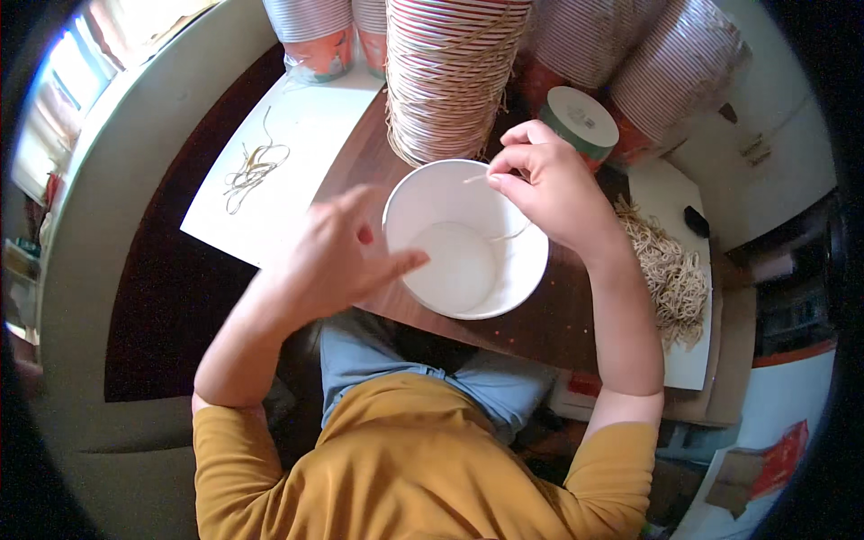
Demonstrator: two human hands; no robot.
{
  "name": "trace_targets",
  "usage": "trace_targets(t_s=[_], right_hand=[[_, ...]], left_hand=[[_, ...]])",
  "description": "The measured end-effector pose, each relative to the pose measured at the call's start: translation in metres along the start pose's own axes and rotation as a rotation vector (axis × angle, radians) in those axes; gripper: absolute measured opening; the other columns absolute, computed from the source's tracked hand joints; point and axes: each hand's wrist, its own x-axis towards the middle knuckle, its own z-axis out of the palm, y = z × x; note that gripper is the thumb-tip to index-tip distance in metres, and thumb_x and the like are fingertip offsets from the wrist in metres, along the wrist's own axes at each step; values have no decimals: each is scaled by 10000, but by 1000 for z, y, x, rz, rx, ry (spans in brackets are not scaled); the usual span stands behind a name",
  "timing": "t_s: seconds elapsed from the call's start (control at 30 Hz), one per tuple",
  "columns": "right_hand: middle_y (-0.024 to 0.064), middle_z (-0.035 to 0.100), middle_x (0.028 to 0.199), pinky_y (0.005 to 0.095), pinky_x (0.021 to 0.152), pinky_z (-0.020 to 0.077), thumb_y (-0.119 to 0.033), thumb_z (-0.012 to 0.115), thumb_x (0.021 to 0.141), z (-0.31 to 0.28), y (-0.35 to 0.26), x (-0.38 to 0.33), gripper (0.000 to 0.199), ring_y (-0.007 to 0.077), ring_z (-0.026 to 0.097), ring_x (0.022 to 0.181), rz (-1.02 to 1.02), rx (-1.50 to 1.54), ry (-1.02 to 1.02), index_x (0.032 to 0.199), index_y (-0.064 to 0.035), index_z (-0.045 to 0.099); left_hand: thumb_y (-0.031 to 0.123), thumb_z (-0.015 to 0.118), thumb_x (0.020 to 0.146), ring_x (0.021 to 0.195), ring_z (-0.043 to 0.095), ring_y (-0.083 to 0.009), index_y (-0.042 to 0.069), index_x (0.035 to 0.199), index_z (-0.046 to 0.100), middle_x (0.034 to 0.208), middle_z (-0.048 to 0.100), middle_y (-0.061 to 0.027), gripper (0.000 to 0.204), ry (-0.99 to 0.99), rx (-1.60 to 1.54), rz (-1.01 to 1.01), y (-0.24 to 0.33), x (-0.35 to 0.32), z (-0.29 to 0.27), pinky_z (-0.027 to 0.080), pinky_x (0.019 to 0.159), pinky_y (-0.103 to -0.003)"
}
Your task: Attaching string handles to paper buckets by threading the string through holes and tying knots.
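Observation:
A white paper bucket (450,267) stands on the table in front of me, and I look down into it. My right hand (546,180) is over its right rim, with thumb and fingertips pinching a thin cream cord (474,179). Another length of cord (513,233) shows inside the bucket below that hand; whether the two lengths are joined is hidden. At the bucket's left side is my left hand (328,247), slightly blurred. Its thumb stretches over the rim and its fingers are apart, with nothing visible in them.
Behind the bucket rises a tall stack of nested buckets (454,81) with cord handles. Wrapped bucket stacks (675,67) and a green-sided round tub (580,121) stand back right. A heap of cords (666,270) lies at right; loose strings (256,171) lie on a white board (220,211) at left.

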Motion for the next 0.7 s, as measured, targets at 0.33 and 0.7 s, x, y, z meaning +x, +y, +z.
trace_targets(t_s=[0.33,0.7], right_hand=[[164,603,767,420,669,498,-60,637,741,-1,-26,-25,69,312,620,717,-35,-664,-182,710,2,643],[149,580,832,415,687,515,-50,626,761,4,-47,-33,30,318,618,772,7,-696,-91,752,-25,637]], left_hand=[[78,660,862,784,607,-87,-67,1217,548,895,671,-74,400,5,-892,-61,-43,-11,39,505,722,-234],[102,627,845,570,532,-60,-84,880,640,602,601,-92,189,321,-361,-85,-20,-18,50,465,542,-250]])
